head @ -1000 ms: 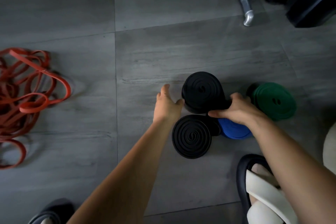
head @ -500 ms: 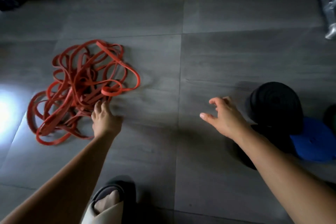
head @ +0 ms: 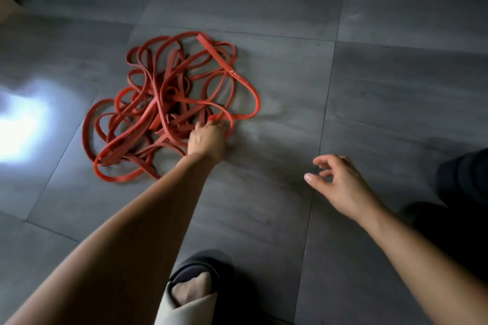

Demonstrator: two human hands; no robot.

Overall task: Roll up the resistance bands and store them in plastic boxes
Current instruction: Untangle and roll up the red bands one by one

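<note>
Left hand (head: pixel 208 137) is gripping a strand of the tangled red bands (head: pixel 163 97) on the floor (head: pixel 264 8), while right hand (head: pixel 340 185) is hovering loosely open, empty

Bare floor (head: pixel 277 87) lies open between the tangle of red bands (head: pixel 163 103) and the black roll (head: pixel 464 179) at the right edge. A slippered foot (head: pixel 195 285) blocks the near side.

One wide-angle view from the head faces forward and down at the tiled floor (head: pixel 396 87), close over the left hand (head: pixel 207 140) and right hand (head: pixel 340 185), red bands (head: pixel 163 92) left of centre
</note>
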